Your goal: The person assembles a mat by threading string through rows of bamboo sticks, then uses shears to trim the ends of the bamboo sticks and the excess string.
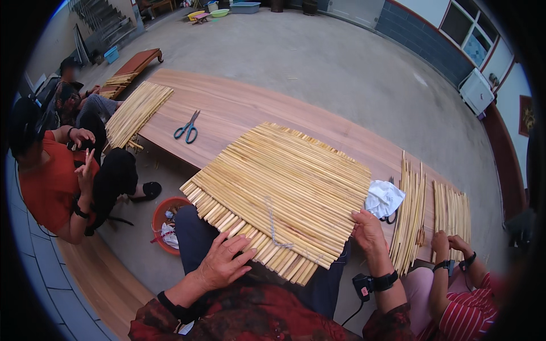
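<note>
A mat of pale yellow plant stalks [278,182] laid side by side slopes across my lap and onto the wooden table. A second layer of stalk ends sticks out along its near edge. My left hand [224,262] rests on those near ends, fingers spread and touching them. At the mat's right edge, my right hand [369,232] grips the corner between thumb and fingers; its fingertips are partly hidden. A thin grey string [272,221] lies loose over the mat's near part.
Blue-handled scissors [187,127] lie on the table [216,91]. Right of the mat are a white cloth [384,198], partly covering another pair of scissors, and loose stalks [410,210]. A red bucket [162,230] stands by my left leg. Co-workers sit at both sides, with stalk mats near them.
</note>
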Tool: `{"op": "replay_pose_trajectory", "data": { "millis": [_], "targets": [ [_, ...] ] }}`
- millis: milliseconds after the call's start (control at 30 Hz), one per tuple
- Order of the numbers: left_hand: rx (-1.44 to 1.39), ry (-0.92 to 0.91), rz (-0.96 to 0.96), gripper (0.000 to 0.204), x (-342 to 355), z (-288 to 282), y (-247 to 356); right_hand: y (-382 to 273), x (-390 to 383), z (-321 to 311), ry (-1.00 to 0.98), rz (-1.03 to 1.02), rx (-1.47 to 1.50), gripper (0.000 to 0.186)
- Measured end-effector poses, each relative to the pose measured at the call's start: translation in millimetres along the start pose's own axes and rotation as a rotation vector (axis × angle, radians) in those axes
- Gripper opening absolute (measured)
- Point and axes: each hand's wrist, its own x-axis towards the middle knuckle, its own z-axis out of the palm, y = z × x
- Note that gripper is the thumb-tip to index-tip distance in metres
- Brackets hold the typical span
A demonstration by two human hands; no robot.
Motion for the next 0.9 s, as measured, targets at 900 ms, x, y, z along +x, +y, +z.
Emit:
{"op": "replay_pose_trajectory", "data": {
  "millis": [900],
  "targets": [
    [-1.721, 0.263, -1.447, 0.049, -20.8, 86.4, -54.9, -12.7, 85.7, -8.1, 0.306, 0.152, -0.297, 0.031]
  ]
}}
